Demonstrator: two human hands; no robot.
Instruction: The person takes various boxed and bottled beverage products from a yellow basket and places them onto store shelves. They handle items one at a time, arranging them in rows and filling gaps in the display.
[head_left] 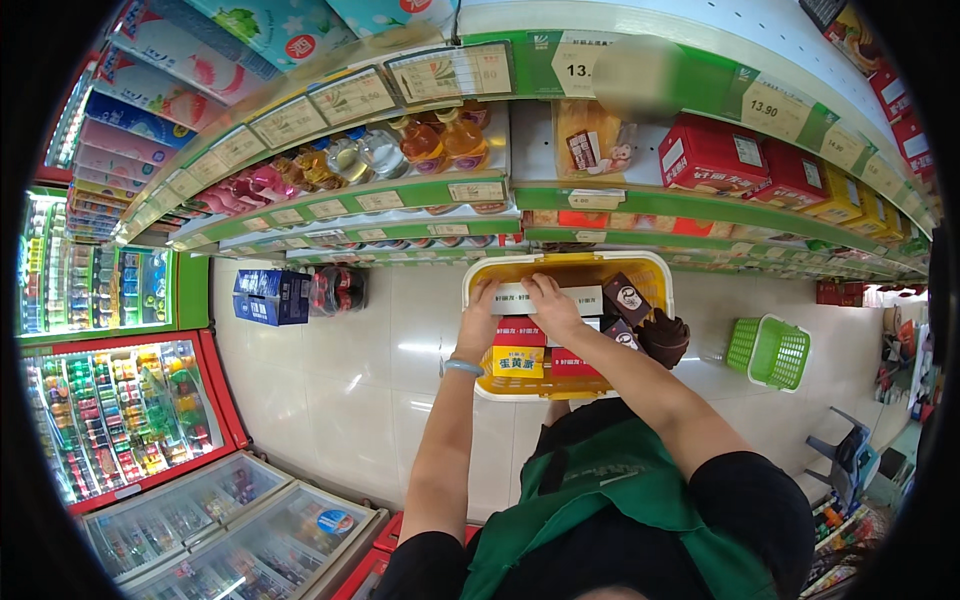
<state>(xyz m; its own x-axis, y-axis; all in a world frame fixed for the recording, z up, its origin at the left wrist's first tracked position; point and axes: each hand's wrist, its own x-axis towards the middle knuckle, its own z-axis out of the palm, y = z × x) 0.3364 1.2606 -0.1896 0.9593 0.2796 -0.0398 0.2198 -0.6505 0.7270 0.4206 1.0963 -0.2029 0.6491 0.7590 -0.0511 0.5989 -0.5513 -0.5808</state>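
In front of me stands a yellow basket with a pale rim, filled with boxes. My left hand and my right hand grip a long white box at the far side of the basket, their fingers bent over its top. Below my wrists lie a red box, a yellow box and another red box. Brown boxes lean at the basket's right. Beside them a dark brown crumpled thing hangs over the rim; I cannot make out its kind.
Shelves with packaged food and bottles run across the far side. On the tiled floor are a blue carton, dark bottles and a green basket. Fridges line the left; a stool stands right.
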